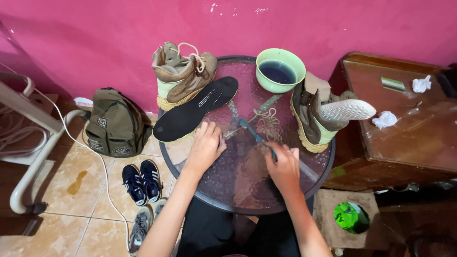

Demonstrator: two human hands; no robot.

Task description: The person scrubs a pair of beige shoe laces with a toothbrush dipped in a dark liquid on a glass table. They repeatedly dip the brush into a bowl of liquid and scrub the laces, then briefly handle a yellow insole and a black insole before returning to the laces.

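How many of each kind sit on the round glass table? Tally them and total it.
Boots: 2
Insoles: 2
Bowl: 1
Laces: 1 bundle
Brush: 1, in the right hand
Total: 7

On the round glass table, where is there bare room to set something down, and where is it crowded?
Bare glass shows on the round table's near edge, between the left hand and the right hand, which holds a brush. The far half is crowded: boot, black insole, green bowl, second boot, laces.
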